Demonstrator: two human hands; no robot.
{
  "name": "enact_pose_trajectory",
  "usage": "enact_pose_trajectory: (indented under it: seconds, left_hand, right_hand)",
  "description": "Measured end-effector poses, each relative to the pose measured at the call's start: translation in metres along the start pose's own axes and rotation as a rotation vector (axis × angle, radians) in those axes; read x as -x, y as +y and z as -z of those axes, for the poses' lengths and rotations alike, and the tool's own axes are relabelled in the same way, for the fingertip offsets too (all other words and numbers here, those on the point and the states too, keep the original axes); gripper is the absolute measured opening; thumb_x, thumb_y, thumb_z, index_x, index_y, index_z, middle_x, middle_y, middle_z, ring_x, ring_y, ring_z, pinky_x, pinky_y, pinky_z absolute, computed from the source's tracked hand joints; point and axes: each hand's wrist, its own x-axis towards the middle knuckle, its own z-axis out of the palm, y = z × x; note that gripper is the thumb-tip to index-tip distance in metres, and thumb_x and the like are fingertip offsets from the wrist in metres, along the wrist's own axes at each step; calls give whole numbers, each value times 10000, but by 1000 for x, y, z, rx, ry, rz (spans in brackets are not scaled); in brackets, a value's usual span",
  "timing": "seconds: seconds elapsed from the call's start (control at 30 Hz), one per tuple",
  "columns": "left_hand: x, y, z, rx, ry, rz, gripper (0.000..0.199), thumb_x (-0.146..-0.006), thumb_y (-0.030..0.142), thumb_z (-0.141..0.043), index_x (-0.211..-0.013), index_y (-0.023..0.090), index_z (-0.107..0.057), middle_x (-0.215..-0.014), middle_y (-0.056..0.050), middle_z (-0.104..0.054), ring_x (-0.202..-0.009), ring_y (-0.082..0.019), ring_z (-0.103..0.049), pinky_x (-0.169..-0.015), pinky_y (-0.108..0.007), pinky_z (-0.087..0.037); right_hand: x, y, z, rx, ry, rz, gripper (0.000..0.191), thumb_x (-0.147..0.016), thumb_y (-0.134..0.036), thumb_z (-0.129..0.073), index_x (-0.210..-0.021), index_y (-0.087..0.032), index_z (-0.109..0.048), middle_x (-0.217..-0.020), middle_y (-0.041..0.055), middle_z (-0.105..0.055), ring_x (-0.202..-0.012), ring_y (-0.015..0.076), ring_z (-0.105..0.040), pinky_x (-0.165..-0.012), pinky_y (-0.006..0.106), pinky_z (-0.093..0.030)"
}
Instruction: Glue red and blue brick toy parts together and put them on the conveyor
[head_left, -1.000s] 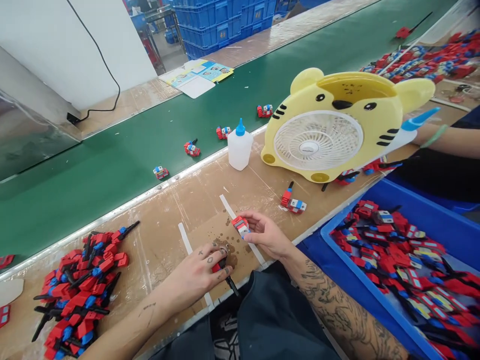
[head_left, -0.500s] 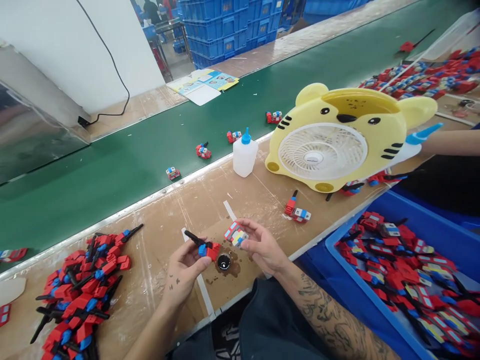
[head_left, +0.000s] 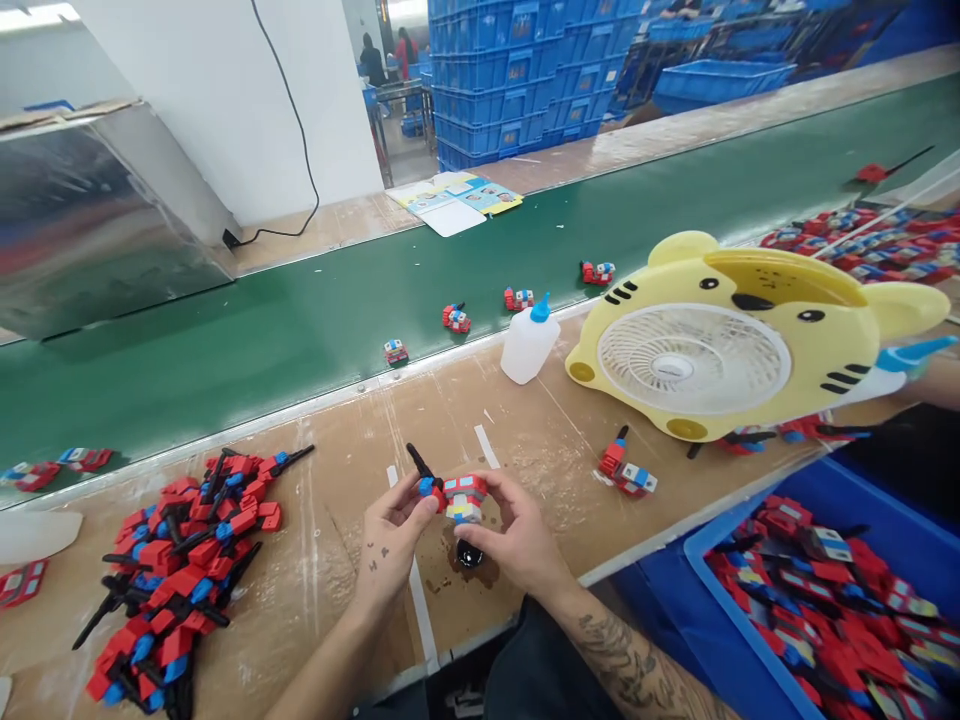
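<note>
Between thumb and fingers, my left hand (head_left: 391,540) grips a red and blue toy arm piece (head_left: 430,490) with a black rod pointing up. My right hand (head_left: 519,530) pinches a red, grey and yellow toy block (head_left: 463,498), its windowed face towards me. The two pieces meet, or nearly so; whether they are joined I cannot tell. Just below them on the brown bench sits a small round pot of dark liquid (head_left: 470,553), partly hidden by my right thumb, with wet stains around it.
Left lies a heap of red, blue and black pieces (head_left: 187,550). A blue crate (head_left: 739,610) of toy parts stands right. Beyond are a white bottle (head_left: 530,345), a yellow animal-faced fan (head_left: 675,420) and a green conveyor (head_left: 300,310) carrying several toys. Another person's arm (head_left: 934,380) shows far right.
My hands have come together, bringing the block against or close beside the arm piece. The block has turned in my right hand. The view has swung left and up.
</note>
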Motion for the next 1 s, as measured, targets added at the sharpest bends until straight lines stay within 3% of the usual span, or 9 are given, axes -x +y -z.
enact_pose_trajectory:
  seconds: [0.1, 0.23, 0.33, 0.4, 0.47, 0.63, 0.8, 0.9, 1.0]
  left_hand:
    - [-4, 2, -12, 41, -19, -124, 688, -671, 281, -853, -1297, 187, -584, -1203, -132, -674, -1113, -255, -643, -956, -353, -508]
    - [-35, 23, -21, -18, 22, -324, 743, -701, 245, -819, -1364, 220, -485, -1125, -81, -662, -1044, -197, -646, -913, -287, -502]
    - [-90, 43, -4, -211, 77, -353, 792, -742, 281, -757, -1434, 205, -381, -1171, -90, -650, -1045, -188, -650, -922, -293, -497]
    - [-135, 58, 15, -542, 138, -319, 817, -766, 300, -705, -1470, 183, -307, -1177, -93, -658, -1036, -182, -658, -912, -290, -498]
    - [-179, 74, 35, -706, 197, -286, 826, -732, 297, -725, -1451, 151, -344, -1156, -109, -662, -1041, -209, -653, -916, -315, -489]
    - [-256, 110, 56, -1115, 189, -217, 930, -547, 208, -828, -1397, 198, -452, -1177, -115, -649, -1144, -298, -589, -952, -357, -443]
    - [-291, 124, 44, -1415, 96, -84, 746, -615, 270, -838, -1293, 166, -544, -1141, -144, -654, -1071, -300, -626, -901, -386, -480]
    - [-302, 121, 35, -1507, 82, -10, 494, -829, 413, -687, -1232, 152, -571, -1168, -121, -640, -1067, -267, -619, -938, -472, -476]
    - [-306, 115, 28, -1539, 87, 13, 643, -736, 431, -761, -1271, 157, -532, -1194, -165, -643, -1144, -343, -588, -965, -541, -427]
  right_hand:
    - [-12, -12, -14, 332, 5, 277, 399, -797, -213, -728, -1177, -240, -611, -1124, 87, -667, -1084, 262, -614, -959, 428, -511]
    - [-53, -16, -42, 448, 46, 570, 411, -853, -207, -654, -1255, -213, -571, -1140, 121, -660, -1125, 268, -591, -999, 444, -489]
    - [-110, -6, -52, 396, -130, 521, 501, -808, -247, -711, -1281, -201, -551, -1198, 117, -644, -1125, 250, -605, -978, 401, -508]
    - [-158, 5, -51, 397, -262, 369, 533, -794, -261, -716, -1292, -189, -539, -1197, 102, -654, -1092, 224, -631, -956, 365, -520]
    - [-209, 18, -47, 468, -213, 199, 434, -862, -243, -610, -1282, -159, -539, -1134, 114, -671, -1019, 209, -656, -903, 367, -537]
    - [-298, 35, -45, 563, -208, 218, 555, -762, -75, -620, -1302, -186, -554, -1323, 123, -576, -1231, 243, -512, -1076, 421, -383]
    - [-312, 32, -47, 574, -267, 236, 345, -713, -31, -642, -1020, -184, -679, -1117, 101, -649, -1114, 256, -570, -1021, 404, -399]
    - [-289, 28, -38, 490, -258, 253, 295, -773, -148, -652, -1065, -191, -649, -1114, 76, -652, -1041, 227, -593, -959, 373, -449]
    - [-246, 29, -25, 346, -273, 241, 377, -814, -262, -642, -1183, -208, -592, -1071, 45, -668, -918, 187, -627, -836, 322, -510]
